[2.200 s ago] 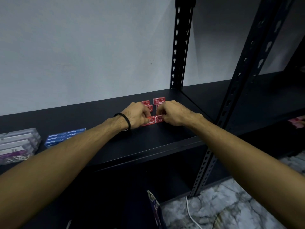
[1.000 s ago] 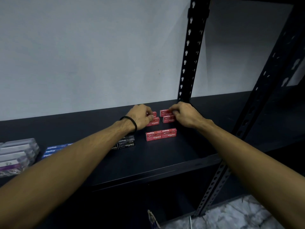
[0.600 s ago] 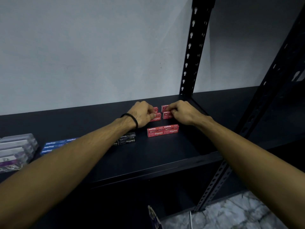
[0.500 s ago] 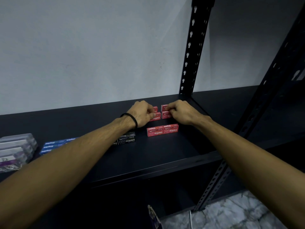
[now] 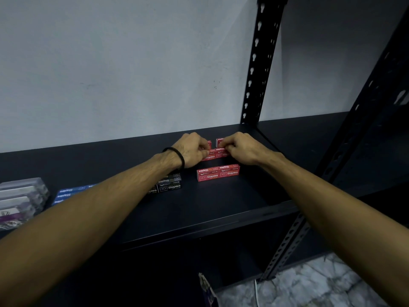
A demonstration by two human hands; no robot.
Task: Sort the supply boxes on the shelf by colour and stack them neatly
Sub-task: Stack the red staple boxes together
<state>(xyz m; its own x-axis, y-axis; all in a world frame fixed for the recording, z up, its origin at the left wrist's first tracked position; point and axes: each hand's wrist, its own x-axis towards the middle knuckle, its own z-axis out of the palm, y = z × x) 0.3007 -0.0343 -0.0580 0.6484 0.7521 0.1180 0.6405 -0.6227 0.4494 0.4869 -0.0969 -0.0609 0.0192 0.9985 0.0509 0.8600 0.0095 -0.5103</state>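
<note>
Here, left hand [image 5: 192,151] and right hand [image 5: 243,148], each grip pinching rectangular red cardboard staple boxes [image 5: 215,153], matte black metal shelf [image 5: 199,209].

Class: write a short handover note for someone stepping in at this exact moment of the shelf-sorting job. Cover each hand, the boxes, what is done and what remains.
Left hand and right hand both pinch the middle row of small red cardboard staple boxes on the black metal shelf.
More red boxes sit behind them; a finished red pair lies in front.
Black staple boxes and blue staple boxes lie grouped to the left, beside clear plastic cases.
Done: colours separated.
Left: square and stack the reds.
</note>
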